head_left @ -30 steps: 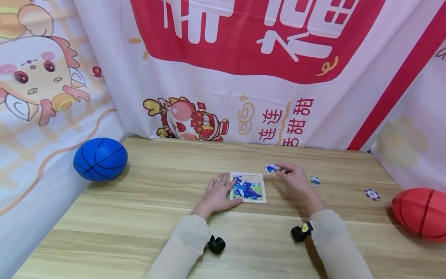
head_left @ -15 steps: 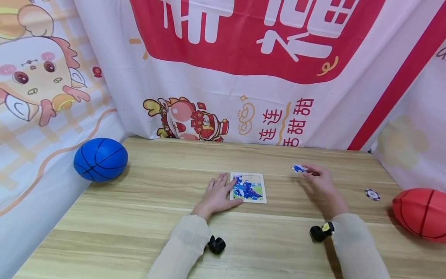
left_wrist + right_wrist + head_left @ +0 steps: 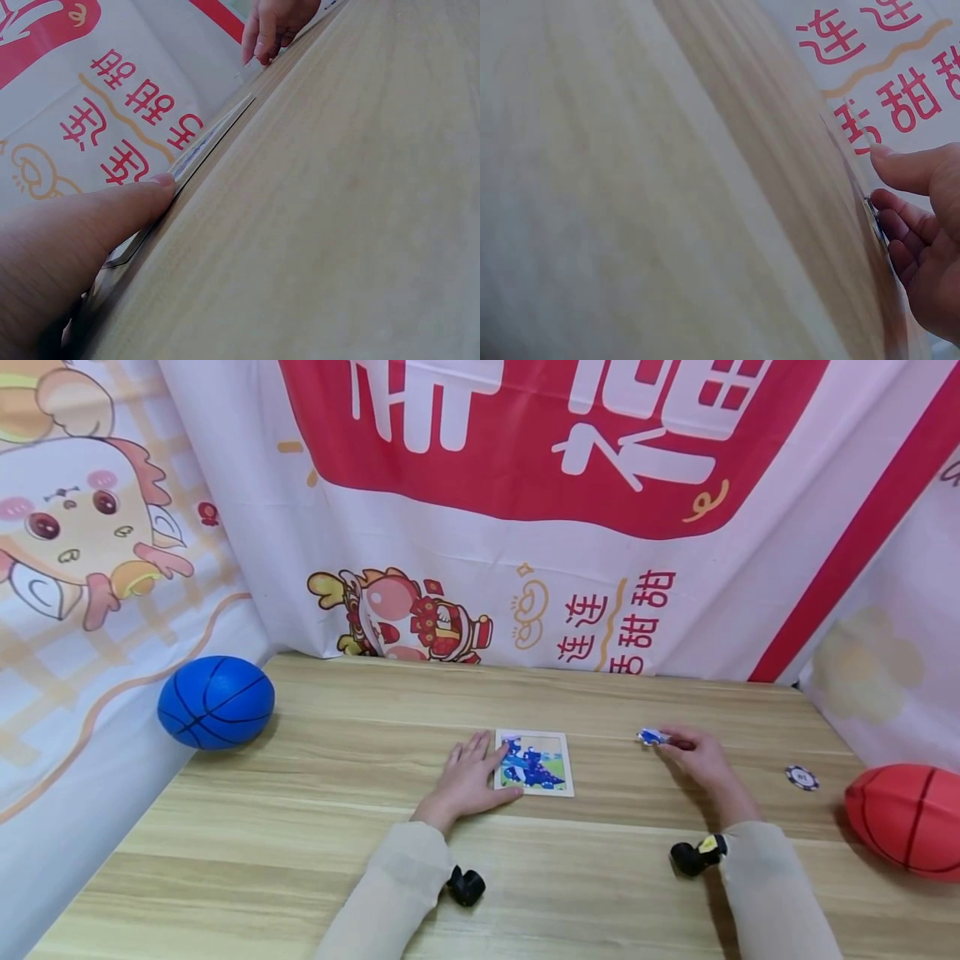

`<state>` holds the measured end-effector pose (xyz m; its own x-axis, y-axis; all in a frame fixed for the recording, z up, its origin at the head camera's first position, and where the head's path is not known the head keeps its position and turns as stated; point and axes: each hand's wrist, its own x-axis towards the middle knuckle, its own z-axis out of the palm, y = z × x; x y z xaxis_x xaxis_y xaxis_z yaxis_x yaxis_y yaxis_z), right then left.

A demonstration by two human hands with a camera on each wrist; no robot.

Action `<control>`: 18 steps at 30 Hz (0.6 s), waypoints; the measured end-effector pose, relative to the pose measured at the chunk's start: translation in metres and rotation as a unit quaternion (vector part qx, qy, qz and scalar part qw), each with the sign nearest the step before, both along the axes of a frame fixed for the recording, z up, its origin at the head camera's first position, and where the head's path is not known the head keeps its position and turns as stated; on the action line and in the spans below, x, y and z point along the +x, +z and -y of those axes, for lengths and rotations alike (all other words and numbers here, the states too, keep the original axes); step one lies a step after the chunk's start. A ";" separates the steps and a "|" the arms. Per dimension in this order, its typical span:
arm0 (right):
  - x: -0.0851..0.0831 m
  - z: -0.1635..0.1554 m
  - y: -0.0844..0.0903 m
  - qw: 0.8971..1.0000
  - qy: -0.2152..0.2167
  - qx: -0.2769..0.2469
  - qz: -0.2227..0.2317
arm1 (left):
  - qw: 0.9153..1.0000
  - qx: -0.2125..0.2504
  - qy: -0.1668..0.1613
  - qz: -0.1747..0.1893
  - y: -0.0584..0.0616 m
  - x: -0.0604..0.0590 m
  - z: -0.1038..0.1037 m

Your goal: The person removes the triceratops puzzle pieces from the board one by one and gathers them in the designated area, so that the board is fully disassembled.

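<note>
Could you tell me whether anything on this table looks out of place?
One blue puzzle piece lies off the puzzle board, at the right hand; a poker chip lies alone near the red ball.

Table [image 3: 300,827] looks like light wood-grain laminate, smooth with a soft sheen. The backdrop [image 3: 480,568] is printed cloth, matt and a bit wrinkly. Puzzle board [image 3: 534,763] seems to be thin card with a glossy printed face. Blue ball [image 3: 215,702] and red ball [image 3: 906,820] look like matt foam or rubber. Sleeves [image 3: 390,893] are soft beige knit.
</note>
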<state>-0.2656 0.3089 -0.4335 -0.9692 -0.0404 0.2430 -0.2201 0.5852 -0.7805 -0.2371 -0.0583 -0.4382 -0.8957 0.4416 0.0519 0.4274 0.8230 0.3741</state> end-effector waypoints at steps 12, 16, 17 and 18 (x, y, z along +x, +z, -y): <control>-0.008 0.002 -0.011 0.996 0.001 0.072 -0.049 | 1.000 0.000 0.000 0.001 -0.002 -0.001 0.000; -0.008 0.003 -0.009 0.996 -0.015 0.088 -0.026 | 1.000 -0.001 0.001 0.001 -0.002 -0.001 0.000; -0.008 0.003 -0.009 0.995 -0.018 0.094 -0.021 | 1.000 -0.001 0.002 0.003 -0.002 -0.001 0.000; -0.007 0.003 -0.008 0.995 -0.020 0.100 -0.017 | 1.000 -0.001 0.001 0.003 -0.001 0.000 0.000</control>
